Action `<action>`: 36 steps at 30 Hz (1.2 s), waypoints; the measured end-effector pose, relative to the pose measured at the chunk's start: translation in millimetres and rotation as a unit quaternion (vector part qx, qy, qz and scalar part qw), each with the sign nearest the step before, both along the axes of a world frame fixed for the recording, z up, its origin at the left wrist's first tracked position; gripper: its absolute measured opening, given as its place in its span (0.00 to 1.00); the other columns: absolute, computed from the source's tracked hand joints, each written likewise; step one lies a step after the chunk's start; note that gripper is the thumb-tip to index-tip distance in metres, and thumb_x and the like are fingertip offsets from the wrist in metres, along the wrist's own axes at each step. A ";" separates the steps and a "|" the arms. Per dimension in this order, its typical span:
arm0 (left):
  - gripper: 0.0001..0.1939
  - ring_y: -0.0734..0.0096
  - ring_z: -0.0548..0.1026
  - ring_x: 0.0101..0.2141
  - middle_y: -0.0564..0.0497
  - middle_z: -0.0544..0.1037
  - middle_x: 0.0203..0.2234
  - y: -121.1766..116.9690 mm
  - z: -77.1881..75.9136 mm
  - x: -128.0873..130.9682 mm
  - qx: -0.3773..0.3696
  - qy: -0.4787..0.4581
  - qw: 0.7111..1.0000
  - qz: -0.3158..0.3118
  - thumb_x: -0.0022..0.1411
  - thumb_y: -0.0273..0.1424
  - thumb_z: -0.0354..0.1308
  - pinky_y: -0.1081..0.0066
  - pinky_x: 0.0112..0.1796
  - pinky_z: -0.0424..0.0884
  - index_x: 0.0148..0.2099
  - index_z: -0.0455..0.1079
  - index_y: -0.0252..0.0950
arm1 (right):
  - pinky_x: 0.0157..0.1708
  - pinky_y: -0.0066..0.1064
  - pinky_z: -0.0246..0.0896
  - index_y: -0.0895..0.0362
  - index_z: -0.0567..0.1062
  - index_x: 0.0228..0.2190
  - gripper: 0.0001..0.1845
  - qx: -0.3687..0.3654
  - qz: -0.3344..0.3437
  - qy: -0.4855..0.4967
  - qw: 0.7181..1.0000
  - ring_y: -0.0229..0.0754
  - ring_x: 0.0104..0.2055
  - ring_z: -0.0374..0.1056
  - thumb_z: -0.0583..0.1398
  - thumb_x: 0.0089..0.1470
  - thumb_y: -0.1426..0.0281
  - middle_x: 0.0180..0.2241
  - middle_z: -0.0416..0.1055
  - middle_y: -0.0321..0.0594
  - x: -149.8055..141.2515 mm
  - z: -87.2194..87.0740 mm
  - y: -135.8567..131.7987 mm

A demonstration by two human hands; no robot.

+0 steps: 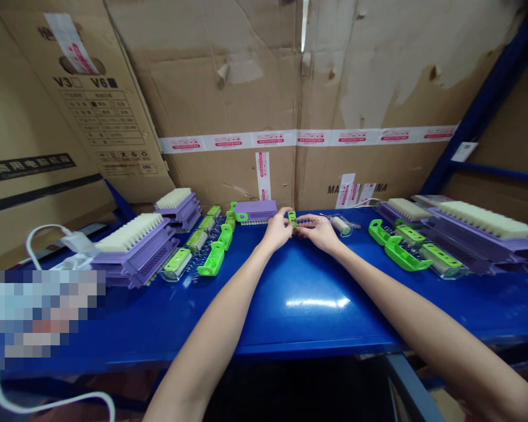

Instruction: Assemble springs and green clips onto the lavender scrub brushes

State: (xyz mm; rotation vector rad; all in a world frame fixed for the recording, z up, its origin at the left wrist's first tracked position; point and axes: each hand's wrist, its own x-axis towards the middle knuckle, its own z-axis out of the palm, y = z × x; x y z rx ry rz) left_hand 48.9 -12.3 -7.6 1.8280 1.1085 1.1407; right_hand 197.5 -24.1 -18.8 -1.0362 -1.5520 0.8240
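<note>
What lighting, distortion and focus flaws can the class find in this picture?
Head view: white glare streaks the blue tabletop; a bright slit pierces the cardboard backdrop; the space beneath is near-black; shapes look stretched towards the edges; detail between the left hand and right hand is soft; mosaic blocks hide part of the lower left.

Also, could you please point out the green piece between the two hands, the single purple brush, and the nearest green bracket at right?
Green piece (291, 216): head view, its upper part.
Single purple brush (256, 208): head view, its purple back.
Nearest green bracket (403, 257): head view, its long side.
</note>
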 end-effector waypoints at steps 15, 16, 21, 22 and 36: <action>0.19 0.74 0.76 0.22 0.54 0.75 0.23 -8.0 4.8 -0.3 0.037 0.058 0.998 0.002 0.57 0.18 0.49 0.76 0.27 0.73 0.51 0.65 0.33 | 0.31 0.32 0.70 0.60 0.76 0.35 0.11 0.045 -0.009 -0.080 0.996 0.41 0.28 0.73 0.63 0.46 0.71 0.32 0.77 0.43 1.0 1.9 -1.2; 0.19 0.74 0.76 0.22 0.53 0.75 0.23 -8.9 5.6 -0.3 0.029 0.057 0.998 -0.001 0.58 0.18 0.49 0.76 0.26 0.73 0.51 0.64 0.32 | 0.33 0.32 0.70 0.60 0.76 0.34 0.10 0.060 -0.017 -0.098 0.993 0.41 0.30 0.74 0.62 0.46 0.72 0.33 0.78 0.43 1.3 3.0 -2.0; 0.19 0.74 0.76 0.21 0.51 0.76 0.25 -7.5 6.5 -2.0 0.005 0.054 0.998 -0.026 0.59 0.19 0.48 0.77 0.25 0.72 0.52 0.64 0.32 | 0.41 0.32 0.68 0.57 0.78 0.35 0.10 0.112 -0.034 -0.151 0.982 0.44 0.38 0.74 0.63 0.47 0.71 0.37 0.78 0.41 2.6 7.9 -7.5; 0.19 0.74 0.76 0.22 0.51 0.77 0.25 -6.1 5.8 -2.6 0.004 0.052 0.998 -0.032 0.59 0.19 0.48 0.76 0.25 0.73 0.52 0.64 0.32 | 0.41 0.32 0.68 0.56 0.78 0.36 0.11 0.113 -0.033 -0.155 0.981 0.44 0.38 0.74 0.63 0.47 0.70 0.37 0.78 0.40 2.7 8.1 -8.3; 0.20 0.75 0.76 0.23 0.53 0.76 0.24 -3.9 -0.4 8.9 0.004 0.038 0.999 -0.016 0.59 0.18 0.48 0.74 0.32 0.72 0.53 0.64 0.32 | 0.41 0.35 0.69 0.57 0.78 0.32 0.09 0.112 -0.101 -0.153 0.977 0.46 0.38 0.74 0.63 0.47 0.67 0.34 0.78 0.41 5.5 10.2 -5.1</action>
